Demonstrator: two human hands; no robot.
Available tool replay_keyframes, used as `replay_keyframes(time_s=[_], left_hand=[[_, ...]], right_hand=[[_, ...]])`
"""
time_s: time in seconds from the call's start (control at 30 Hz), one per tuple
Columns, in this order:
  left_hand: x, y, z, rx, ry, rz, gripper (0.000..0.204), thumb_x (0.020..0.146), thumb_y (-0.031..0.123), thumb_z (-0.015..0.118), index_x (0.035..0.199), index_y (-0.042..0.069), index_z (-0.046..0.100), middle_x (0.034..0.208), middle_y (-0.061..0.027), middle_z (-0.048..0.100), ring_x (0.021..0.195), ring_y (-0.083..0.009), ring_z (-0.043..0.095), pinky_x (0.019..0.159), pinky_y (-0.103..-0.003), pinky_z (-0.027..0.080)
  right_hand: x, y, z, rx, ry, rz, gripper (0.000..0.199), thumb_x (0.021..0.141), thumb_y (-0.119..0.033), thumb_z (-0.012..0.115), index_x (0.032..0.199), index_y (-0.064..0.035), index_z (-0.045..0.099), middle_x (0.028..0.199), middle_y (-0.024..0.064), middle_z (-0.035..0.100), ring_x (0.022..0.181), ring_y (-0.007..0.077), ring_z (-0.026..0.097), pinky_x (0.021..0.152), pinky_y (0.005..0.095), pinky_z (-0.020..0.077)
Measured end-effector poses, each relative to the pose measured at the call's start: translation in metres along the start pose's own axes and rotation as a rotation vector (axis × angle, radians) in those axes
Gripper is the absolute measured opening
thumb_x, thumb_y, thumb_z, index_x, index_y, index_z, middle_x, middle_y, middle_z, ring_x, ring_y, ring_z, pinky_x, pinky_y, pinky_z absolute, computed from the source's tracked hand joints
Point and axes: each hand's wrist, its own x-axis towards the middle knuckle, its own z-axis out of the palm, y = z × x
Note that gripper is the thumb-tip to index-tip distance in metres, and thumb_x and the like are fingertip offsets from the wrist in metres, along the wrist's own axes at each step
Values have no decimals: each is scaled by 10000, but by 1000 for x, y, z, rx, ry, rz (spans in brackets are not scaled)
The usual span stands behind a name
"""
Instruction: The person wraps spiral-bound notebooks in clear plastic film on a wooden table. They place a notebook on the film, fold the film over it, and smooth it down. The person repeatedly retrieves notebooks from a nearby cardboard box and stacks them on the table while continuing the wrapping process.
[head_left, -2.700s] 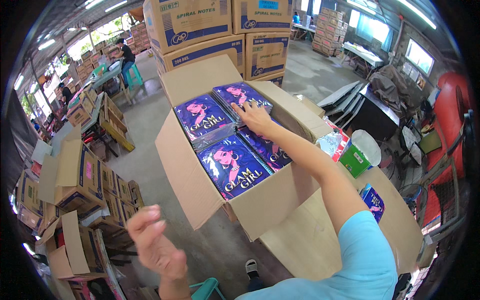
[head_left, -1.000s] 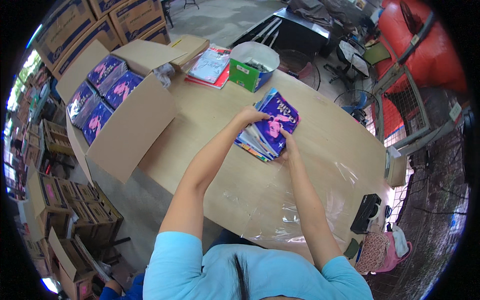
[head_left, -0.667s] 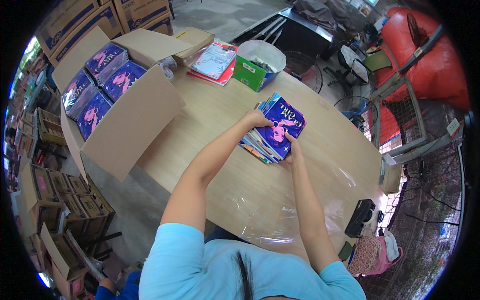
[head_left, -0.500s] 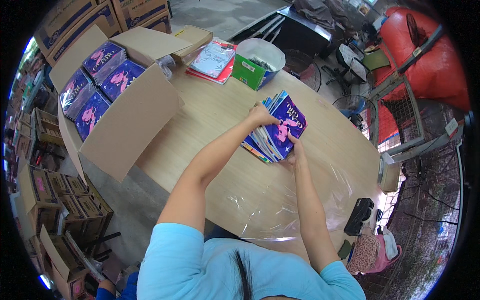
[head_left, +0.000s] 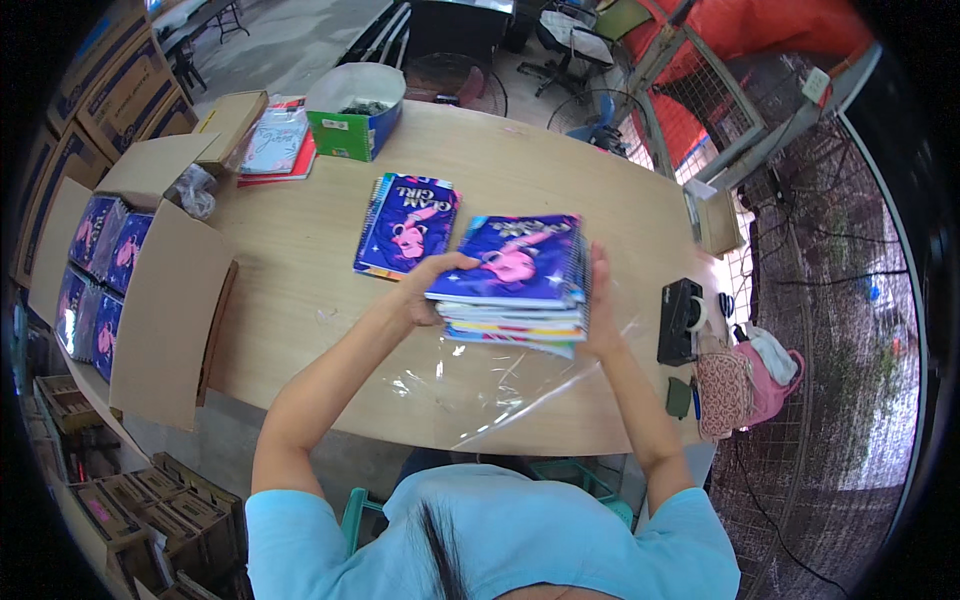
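Between my two hands I hold a thick stack of spiral notebooks (head_left: 515,262), purple covers with a pink figure on top. My left hand (head_left: 432,285) grips the stack's left side, its thumb over the top cover. Along the opposite side, by the spiral binding, presses my right hand (head_left: 600,305), its fingers partly hidden. Just left of and beyond the stack, another purple notebook pile (head_left: 405,225) lies on the table (head_left: 300,330). A clear plastic sheet (head_left: 490,410) spreads over the table below my hands.
An open carton (head_left: 165,310) of wrapped purple notebooks stands at the left. Toward the back are a green and white container (head_left: 350,115) and red and white notebooks (head_left: 275,145). A black tape dispenser (head_left: 680,320) and a pink bag (head_left: 770,380) lie at the right.
The notebooks, one bunch before, now form two groups: a pile on the table and the stack in my hands. That stack is lower and closer to me. The view has swung right.
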Motion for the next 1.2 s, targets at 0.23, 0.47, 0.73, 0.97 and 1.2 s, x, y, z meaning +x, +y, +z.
replay_keyframes(time_s=[0.23, 0.47, 0.73, 0.97, 1.2], left_hand=[[94, -88, 36, 385, -26, 117, 738, 827, 535, 605, 1290, -19, 451, 1342, -203, 459, 1186, -328, 500, 950, -481, 448], [147, -267, 28, 2015, 905, 698, 489, 790, 345, 666, 1225, 143, 572, 1433, -176, 370, 1316, -371, 357, 1061, -649, 177], [132, -383, 64, 2275, 481, 992, 433, 846, 263, 589, 1266, 172, 543, 1457, -84, 385, 1359, -342, 314, 1064, -675, 153], [51, -392, 64, 1673, 327, 921, 864, 650, 401, 814, 1349, 87, 413, 1464, -232, 264, 1352, -353, 289, 1023, -596, 301], [97, -245, 76, 974, 290, 1092, 1227, 428, 368, 935, 1404, 21, 278, 1350, -172, 434, 1264, -277, 416, 1058, -378, 327]], right_hand=[[-26, 46, -151, 301, 70, 443, 499, 725, -76, 714, 1186, -30, 530, 1089, 91, 602, 1005, 215, 593, 941, 380, 438], [-91, 86, -195, 799, 545, 763, 643, 661, 94, 728, 1245, -2, 475, 1154, 123, 573, 1004, 236, 593, 905, 346, 487], [-100, 62, -169, 979, 502, 997, 649, 600, 108, 765, 1190, -8, 523, 1111, 98, 591, 1022, 222, 583, 868, 358, 499], [-146, 48, -161, 891, 314, 897, 691, 557, 79, 802, 1185, -20, 530, 1126, 91, 595, 1050, 213, 574, 915, 376, 480], [-212, 60, -136, 727, 87, 715, 1062, 455, -311, 943, 1322, -33, 395, 1254, 95, 526, 1133, 234, 523, 989, 377, 426]])
